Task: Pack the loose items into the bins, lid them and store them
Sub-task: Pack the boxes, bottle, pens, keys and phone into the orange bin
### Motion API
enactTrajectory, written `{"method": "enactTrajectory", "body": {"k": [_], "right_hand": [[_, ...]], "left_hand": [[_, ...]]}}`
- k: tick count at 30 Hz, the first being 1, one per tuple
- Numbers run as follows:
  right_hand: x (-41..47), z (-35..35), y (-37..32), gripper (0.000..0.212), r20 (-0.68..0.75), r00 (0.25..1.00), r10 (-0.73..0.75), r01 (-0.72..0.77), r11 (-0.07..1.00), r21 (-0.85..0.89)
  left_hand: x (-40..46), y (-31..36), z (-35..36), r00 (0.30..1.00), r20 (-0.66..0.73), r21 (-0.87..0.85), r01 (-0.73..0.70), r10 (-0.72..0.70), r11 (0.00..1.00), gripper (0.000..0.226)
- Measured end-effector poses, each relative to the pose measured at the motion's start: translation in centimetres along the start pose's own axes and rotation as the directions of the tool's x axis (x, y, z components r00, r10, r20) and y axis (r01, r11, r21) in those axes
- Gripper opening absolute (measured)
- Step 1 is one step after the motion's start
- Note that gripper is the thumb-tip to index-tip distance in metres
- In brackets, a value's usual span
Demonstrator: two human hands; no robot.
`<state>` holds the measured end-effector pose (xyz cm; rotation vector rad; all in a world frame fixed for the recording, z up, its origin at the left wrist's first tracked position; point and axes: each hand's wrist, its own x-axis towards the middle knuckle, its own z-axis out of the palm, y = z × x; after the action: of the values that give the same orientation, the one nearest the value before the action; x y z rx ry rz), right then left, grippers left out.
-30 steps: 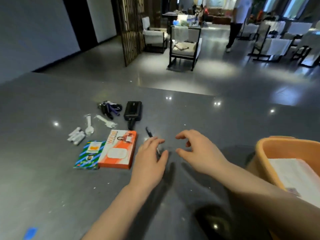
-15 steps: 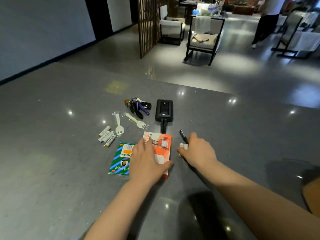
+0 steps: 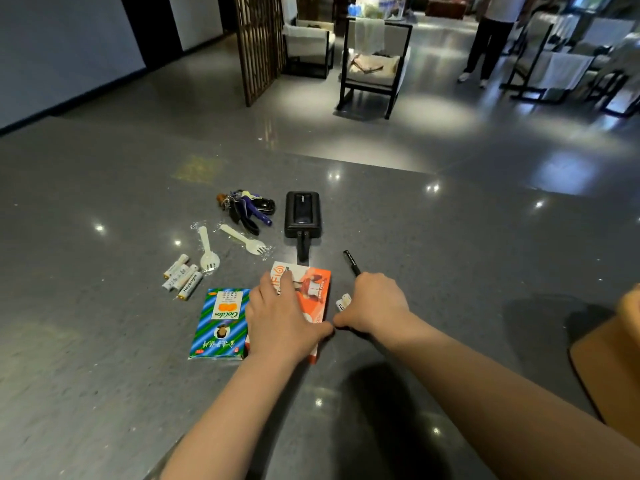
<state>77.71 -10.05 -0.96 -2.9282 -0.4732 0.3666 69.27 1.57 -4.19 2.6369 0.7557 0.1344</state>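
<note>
Loose items lie on a dark grey table (image 3: 450,271). My left hand (image 3: 280,317) lies on an orange and white box (image 3: 313,289), fingers over its top and thumb at its right edge. My right hand (image 3: 375,303) is curled around a black pen (image 3: 351,262) and some small white batteries (image 3: 344,302). Left of the box lies a green and blue striped packet (image 3: 221,323). Farther left are three white batteries (image 3: 181,277), two wrapped plastic forks (image 3: 209,252), a bunch of keys (image 3: 247,207) and a black power bank (image 3: 302,213). An orange bin (image 3: 620,355) shows at the right edge.
The table's far edge runs across the middle of the view, with polished floor beyond. Chairs (image 3: 374,60) and a wooden screen (image 3: 258,46) stand farther back, and a person (image 3: 488,39) stands at the upper right.
My left hand moved from the table onto the orange box. My right hand closed over the pen and small batteries. The view shifted so the orange bin slid toward the right edge.
</note>
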Motion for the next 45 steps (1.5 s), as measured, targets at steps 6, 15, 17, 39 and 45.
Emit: {"method": "enactTrajectory", "body": {"k": [6,15,17,39,45], "right_hand": [[-0.7,0.5,1.0,0.035,0.030,1.000,0.004,-0.006,0.998,0.066],[-2.5,0.5,2.8,0.034,0.047,0.997,-0.068,0.066,0.997,0.029],[-2.8,0.5,2.9,0.032,0.049,0.994,-0.099,0.099,0.995,0.006],[-0.2,-1.3,5.3,0.084,0.289,0.698,-0.656,0.700,0.710,-0.080],[-0.2,-1.4,4.8,0.068,0.283,0.680,-0.676,0.711,0.702,-0.035]], "left_hand": [[-0.5,-0.2,-0.9,1.000,-0.027,-0.057,0.005,-0.006,0.998,0.101],[-1.4,0.2,-0.7,1.000,-0.017,-0.082,0.004,-0.005,0.997,0.103],[-1.6,0.1,-0.8,1.000,-0.016,-0.082,0.008,-0.009,0.997,0.102],[-2.5,-0.5,-0.6,0.998,-0.049,-0.095,0.044,-0.049,0.995,0.106],[-2.6,-0.2,-0.5,0.998,-0.047,-0.103,0.039,-0.044,0.994,0.105]]}}
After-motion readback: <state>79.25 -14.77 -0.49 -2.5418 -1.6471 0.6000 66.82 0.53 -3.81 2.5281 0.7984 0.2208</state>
